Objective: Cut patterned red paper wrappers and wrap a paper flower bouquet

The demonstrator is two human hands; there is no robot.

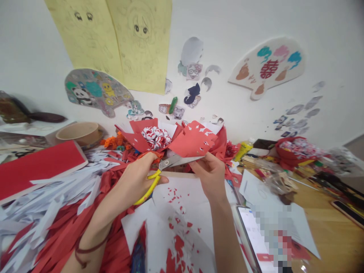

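My left hand point(142, 174) grips metal scissors with yellow handles point(152, 188), blades pointing toward my right hand point(210, 172), whose fingers pinch the lower edge of a red paper sheet pierced with small cut-outs point(190, 139), apparently to steady it for the blades. That sheet rises above my right fingers, its lower edge along the blades; contact cannot be confirmed. Below both hands, red paper scraps point(178, 244) lie on white paper point(196, 204), presumably placed to collect clippings.
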